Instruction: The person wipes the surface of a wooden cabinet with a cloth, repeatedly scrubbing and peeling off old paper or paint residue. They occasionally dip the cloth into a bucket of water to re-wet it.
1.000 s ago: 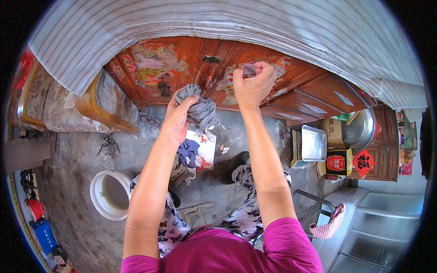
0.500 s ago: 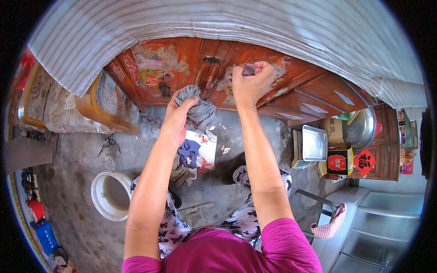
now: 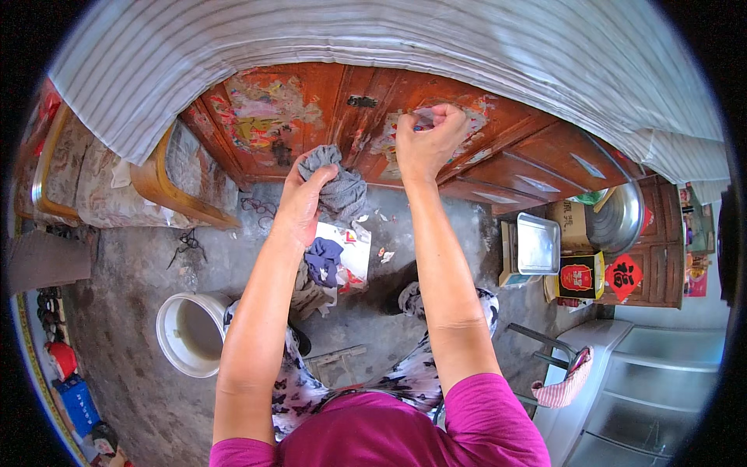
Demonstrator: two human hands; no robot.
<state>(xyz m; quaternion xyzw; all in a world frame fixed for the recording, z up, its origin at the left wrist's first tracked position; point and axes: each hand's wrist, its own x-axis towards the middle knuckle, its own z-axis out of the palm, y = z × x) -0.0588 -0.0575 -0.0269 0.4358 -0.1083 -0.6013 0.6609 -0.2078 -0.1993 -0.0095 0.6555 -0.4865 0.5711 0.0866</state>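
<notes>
My left hand (image 3: 302, 204) is closed around a crumpled grey cloth (image 3: 342, 191), held in front of the lower part of a reddish-brown wooden cabinet (image 3: 350, 78). Against the cabinet's right door panel, my right hand (image 3: 432, 144) is closed, fingers curled, with a small thing I cannot make out between them. Around it the panel carries torn remains of a colourful paper picture (image 3: 478, 117). A larger patch of scraped, peeling paper (image 3: 268, 117) covers the left panel.
Cloths, one dark blue (image 3: 324, 261), lie on a white sheet (image 3: 355, 253) amid paper scraps. A white bucket (image 3: 165, 335) of cloudy water stands left. A sofa (image 3: 117, 183) is far left; a metal tray (image 3: 538, 245) and boxes are right. A striped curtain (image 3: 389, 35) hangs above.
My right hand's fingers have shifted slightly at the panel, and the dark thing in them shows less. My left hand and the grey cloth are almost where they were.
</notes>
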